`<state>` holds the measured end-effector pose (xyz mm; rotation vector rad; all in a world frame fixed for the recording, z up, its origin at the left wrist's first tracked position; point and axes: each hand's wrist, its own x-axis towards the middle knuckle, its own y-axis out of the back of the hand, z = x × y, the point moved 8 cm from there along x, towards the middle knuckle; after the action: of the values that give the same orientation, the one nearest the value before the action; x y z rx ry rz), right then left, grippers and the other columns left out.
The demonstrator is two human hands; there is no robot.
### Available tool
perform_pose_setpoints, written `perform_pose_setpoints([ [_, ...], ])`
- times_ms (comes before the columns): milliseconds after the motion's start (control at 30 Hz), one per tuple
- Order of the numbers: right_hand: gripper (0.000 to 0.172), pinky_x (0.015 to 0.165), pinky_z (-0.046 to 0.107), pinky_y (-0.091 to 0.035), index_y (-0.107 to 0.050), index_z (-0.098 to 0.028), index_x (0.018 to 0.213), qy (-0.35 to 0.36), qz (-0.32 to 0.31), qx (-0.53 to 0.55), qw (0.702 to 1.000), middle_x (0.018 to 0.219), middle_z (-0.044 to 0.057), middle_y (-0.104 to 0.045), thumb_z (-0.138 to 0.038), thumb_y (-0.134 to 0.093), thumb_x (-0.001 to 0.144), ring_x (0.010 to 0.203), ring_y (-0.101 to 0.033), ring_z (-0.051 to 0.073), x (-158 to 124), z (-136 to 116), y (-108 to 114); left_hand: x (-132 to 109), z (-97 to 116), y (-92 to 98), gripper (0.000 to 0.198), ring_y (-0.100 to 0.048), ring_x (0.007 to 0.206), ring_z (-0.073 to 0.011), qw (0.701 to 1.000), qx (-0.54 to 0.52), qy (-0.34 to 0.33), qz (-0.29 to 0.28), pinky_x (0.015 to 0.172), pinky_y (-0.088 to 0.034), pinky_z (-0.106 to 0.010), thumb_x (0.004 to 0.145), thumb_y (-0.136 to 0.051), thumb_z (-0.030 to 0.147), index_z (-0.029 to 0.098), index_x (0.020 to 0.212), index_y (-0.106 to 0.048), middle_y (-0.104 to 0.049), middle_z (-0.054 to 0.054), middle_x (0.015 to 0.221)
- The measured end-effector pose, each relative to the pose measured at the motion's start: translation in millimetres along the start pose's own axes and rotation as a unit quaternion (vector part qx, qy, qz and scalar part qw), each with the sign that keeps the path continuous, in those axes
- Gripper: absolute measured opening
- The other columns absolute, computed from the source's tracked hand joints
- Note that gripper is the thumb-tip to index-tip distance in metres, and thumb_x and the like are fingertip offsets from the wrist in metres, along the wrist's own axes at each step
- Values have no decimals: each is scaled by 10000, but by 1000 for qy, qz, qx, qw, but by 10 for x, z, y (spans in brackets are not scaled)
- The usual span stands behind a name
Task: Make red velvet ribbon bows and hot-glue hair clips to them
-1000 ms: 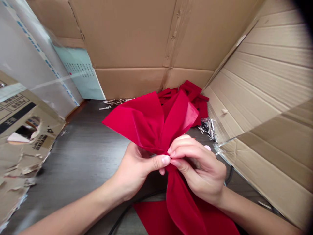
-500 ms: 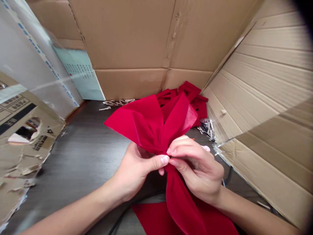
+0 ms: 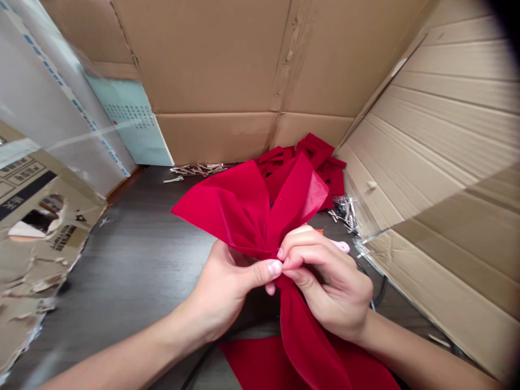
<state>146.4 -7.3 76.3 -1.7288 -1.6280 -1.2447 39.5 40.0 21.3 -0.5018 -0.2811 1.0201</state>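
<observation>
A red velvet-like fabric bow (image 3: 239, 211) is gathered at its middle between my two hands, its upper loops fanned out and its tail hanging toward me. My left hand (image 3: 231, 281) is closed on the gathered middle, thumb pressed on the front and other fingers behind. From the right, my right hand (image 3: 329, 276) pinches the same spot, thumb and forefinger touching beside the left thumb. Whatever tiny thing may lie between those fingertips is hidden. Under the hanging tail lies flat red fabric (image 3: 254, 360) at the near edge of the view.
Folded red fabric pieces (image 3: 317, 151) pile up against the cardboard back wall (image 3: 219, 65). Metal hair clips (image 3: 199, 170) lie at back left, more clips (image 3: 345, 211) at back right. A pink handle (image 3: 342, 246) shows behind my right hand. Cardboard side walls (image 3: 426, 162) enclose the dark table (image 3: 142, 260).
Both hands stay at the gathered middle with only small finger shifts. The hanging tail has swung slightly to the right, and the view has shifted a little.
</observation>
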Motion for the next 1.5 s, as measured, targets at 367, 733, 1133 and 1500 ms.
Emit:
perform_pose_setpoints([
  [367, 174, 680, 328, -543, -663, -183, 923, -14, 9, 1, 1000, 847, 63, -675, -29, -642, 844, 786, -654, 190, -3, 35, 23, 11, -4, 11, 247, -520, 564, -94, 1000, 9, 0, -5, 553, -444, -224, 652, -863, 207, 101, 774, -676, -626, -13, 675],
  [733, 174, 680, 320, -523, -640, -166, 865, -17, 2, 0, 1000, 826, 61, -650, 4, -615, 833, 769, -632, 181, -15, 38, 0, 22, -16, 11, 215, -518, 562, -91, 1000, 0, -1, -8, 571, -443, -219, 665, -851, 176, 104, 736, -660, -603, 2, 624],
  [1133, 205, 743, 304, -535, -652, -174, 922, -25, 17, -9, 999, 909, 62, -668, 8, -637, 829, 840, -651, 174, -63, 90, 9, 30, -18, 28, 276, -521, 583, -93, 1000, -18, -3, 4, 540, -451, -220, 658, -856, 184, 102, 826, -654, -624, -6, 697],
  [1500, 174, 757, 299, -485, -565, -159, 891, -17, -17, -29, 999, 911, 62, -597, 11, -553, 860, 846, -593, 158, -89, 145, -104, 52, -26, 103, 291, -499, 565, -85, 999, -6, 8, 34, 534, -419, -210, 644, -851, 164, 114, 802, -612, -612, 7, 654],
])
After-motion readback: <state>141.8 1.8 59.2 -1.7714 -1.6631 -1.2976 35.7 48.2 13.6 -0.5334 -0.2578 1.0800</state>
